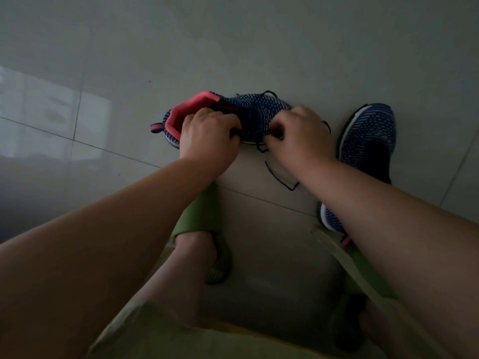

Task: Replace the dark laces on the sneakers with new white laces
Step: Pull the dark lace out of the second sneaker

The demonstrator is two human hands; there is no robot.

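Centre of the frame, a navy knit sneaker with pale dots and a coral-pink lining (228, 110) lies on its side on the grey tiled floor (259, 47), collar and striped heel tab toward the left, toe toward the right. Both hands are on it: the left hand (207, 133) has its fingers curled over the near edge by the collar and pinches a bit of thin black shoelace (281, 181) against the shoe, while the right hand (298, 133) is bunched tight over the eyelet area, fingertips nipping the same lace where it leaves the upper. That lace looks loose, looping above the tongue and trailing down to a slack end on the tile between the forearms. To the right, a second navy knit sneaker with a white sole edge (368, 141) sits upright on the floor, partly hidden behind the right forearm, its dark opening showing. Lower centre, a foot in a green rubber slide sandal (204, 216) is planted on the tile.
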